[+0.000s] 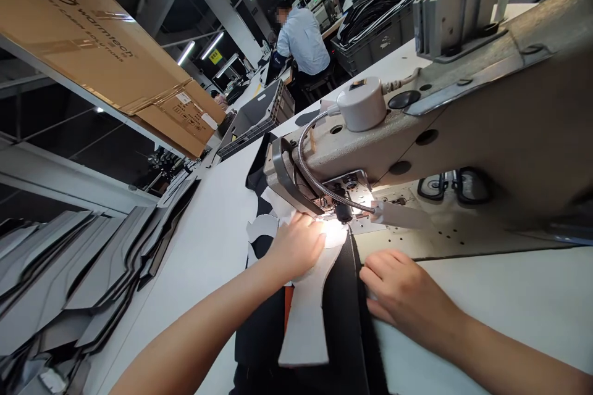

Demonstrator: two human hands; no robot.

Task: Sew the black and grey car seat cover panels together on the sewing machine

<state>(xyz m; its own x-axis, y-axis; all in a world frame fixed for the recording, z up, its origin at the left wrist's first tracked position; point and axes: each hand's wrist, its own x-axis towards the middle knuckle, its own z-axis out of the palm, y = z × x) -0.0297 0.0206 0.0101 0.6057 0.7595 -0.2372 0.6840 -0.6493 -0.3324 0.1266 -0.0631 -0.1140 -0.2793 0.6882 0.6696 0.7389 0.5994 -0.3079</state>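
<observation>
The left hand (299,247) lies palm down on a long pale piece (306,327), its bent fingers close to the brightly lit stitching area of the sewing machine (486,111); whether it pinches the piece or only presses it cannot be told. The right hand (410,293) rests with curled fingers at the right-hand edge of the black fabric (343,315), and whether that edge is gripped is hidden. The fabric lies under the pale piece, passes between the hands and runs back toward the forearms, with an orange strip (288,305) showing just below the left hand. The likeliest trouble is the pale piece skewing against the fabric, since the left hand bears on it to one side while its tail lies free between the forearms. Uneven pull from the right hand could pucker the black edge or draw it off line. The left fingertips sit near enough to the stitching area that a slip forward could put them at risk, and glare from the lamp beyond them could mask a misplaced edge.
</observation>
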